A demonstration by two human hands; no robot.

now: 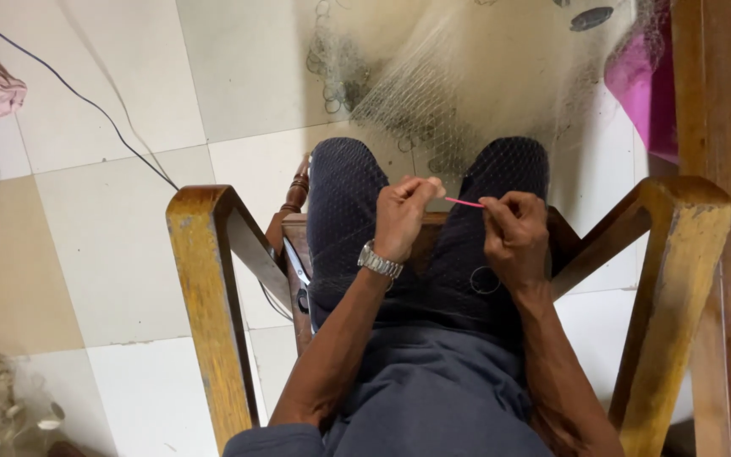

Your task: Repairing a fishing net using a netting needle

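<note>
Pale floor tiles (112,245) spread below a wooden chair (213,322) where the person sits, a fine fishing net (458,85) draped over both knees and trailing onto the floor. From the head camera, the left hand (401,218), wearing a metal wristwatch (380,261), pinches its fingers (425,188) together on the near end of a thin pink netting needle (465,201). Its long axis runs almost level, left to right, into the right hand (513,233), whose fingers close on the other end.

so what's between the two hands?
Head view: a thin pink needle spans the gap between left hand and right hand, over the fine net on the lap.
</note>
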